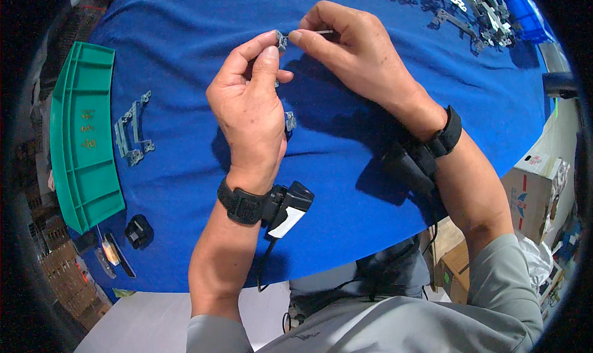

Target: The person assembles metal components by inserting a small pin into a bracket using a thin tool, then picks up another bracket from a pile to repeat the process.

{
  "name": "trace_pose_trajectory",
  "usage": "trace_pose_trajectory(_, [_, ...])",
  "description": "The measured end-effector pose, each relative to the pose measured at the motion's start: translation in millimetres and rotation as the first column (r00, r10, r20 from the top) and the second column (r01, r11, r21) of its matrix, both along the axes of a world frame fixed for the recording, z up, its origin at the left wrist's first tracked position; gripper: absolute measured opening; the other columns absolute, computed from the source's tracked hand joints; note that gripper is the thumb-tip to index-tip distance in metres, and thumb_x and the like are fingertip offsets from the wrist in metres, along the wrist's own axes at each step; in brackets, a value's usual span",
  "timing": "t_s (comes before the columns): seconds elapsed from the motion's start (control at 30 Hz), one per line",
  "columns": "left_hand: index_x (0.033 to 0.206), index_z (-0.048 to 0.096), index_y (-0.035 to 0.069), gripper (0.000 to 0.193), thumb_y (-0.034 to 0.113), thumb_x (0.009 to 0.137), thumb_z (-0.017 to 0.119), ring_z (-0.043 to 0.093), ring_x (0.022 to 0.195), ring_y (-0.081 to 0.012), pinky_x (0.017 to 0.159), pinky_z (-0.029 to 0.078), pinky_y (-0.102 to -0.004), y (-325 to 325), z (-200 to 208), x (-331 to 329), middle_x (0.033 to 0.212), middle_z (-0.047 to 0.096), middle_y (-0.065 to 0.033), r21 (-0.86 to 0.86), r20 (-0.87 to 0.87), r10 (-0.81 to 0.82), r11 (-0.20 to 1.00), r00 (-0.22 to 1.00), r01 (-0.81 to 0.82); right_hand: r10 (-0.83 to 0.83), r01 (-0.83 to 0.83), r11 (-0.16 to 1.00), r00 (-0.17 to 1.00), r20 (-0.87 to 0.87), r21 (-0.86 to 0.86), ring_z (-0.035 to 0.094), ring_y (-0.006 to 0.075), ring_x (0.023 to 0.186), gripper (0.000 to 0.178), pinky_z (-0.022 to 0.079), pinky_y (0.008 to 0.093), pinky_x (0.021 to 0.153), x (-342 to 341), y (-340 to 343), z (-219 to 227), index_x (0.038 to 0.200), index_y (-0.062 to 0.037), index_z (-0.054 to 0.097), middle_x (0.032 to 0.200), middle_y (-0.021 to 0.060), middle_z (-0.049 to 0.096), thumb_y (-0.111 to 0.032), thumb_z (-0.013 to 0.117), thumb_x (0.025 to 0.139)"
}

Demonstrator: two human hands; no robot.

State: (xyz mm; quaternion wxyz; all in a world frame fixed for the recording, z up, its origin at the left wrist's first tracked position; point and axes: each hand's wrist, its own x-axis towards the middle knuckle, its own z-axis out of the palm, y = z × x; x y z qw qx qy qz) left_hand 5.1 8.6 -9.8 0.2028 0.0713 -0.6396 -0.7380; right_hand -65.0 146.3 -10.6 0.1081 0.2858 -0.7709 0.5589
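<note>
Between the thumb and index finger of my left hand (pixel 253 87), near the far middle of the blue cloth, is a small grey metal bracket (pixel 281 41). My right hand (pixel 358 50) is closed in a pinch, its fingertips right at the bracket's edge. A thin pale rod (pixel 325 31) sticks out between its fingers; its kind is not clear. Another grey metal piece (pixel 290 121) shows beside the left palm; I cannot tell whether it joins the held bracket. Several long grey metal brackets (pixel 131 130) lie on the cloth to the left.
A green plastic tray (pixel 89 186) with small brass-coloured parts stands at the left edge. Loose metal brackets (pixel 475 19) are heaped at the far right by a blue bin (pixel 525 10). A black object (pixel 139 231) and a slim tool (pixel 111 252) lie near left. Both wrists carry strapped devices with cables.
</note>
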Motion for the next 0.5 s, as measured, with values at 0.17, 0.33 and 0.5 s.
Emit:
trace_pose_trajectory(0.17, [0.107,0.07,-0.001,0.015,0.006,0.095,0.064,0.061,0.072,-0.0074,0.064,0.051,-0.02,0.8,2.0,0.9,0.093,0.07,-0.0051,0.002,0.012,0.024,1.0,1.0,-0.024,-0.014,0.006,0.984,0.999,0.046,0.176,0.065,0.0251,0.056,0.03,0.048,0.0357,0.051,0.2,3.5,7.0,0.083,0.0019,0.069,0.063,0.0161,0.064,-0.027,0.068,0.089])
trace_pose_trajectory(0.33, [0.107,0.07,-0.002,0.016,0.006,0.095,0.063,0.062,0.073,-0.0077,0.065,0.052,-0.0208,-0.2,2.1,1.1,0.093,0.07,-0.0054,-0.003,-0.006,-0.001,1.0,1.0,0.001,0.003,-0.004,0.998,1.0,0.016,0.057,0.062,0.0277,0.052,0.033,0.046,0.0378,0.049,0.5,0.6,1.4,0.08,0.0018,0.068,0.06,0.0175,0.061,-0.029,0.067,0.09])
trace_pose_trajectory(0.5, [0.107,0.07,-0.002,0.016,0.005,0.095,0.063,0.063,0.074,-0.0077,0.065,0.053,-0.0211,0.5,1.6,0.7,0.094,0.07,-0.0056,0.003,-0.014,0.009,1.0,1.0,-0.009,-0.035,0.025,0.966,0.999,0.034,0.256,0.064,0.0269,0.054,0.032,0.048,0.0372,0.05,0.9,4.7,8.5,0.08,0.0024,0.067,0.062,0.0173,0.063,-0.028,0.067,0.089])
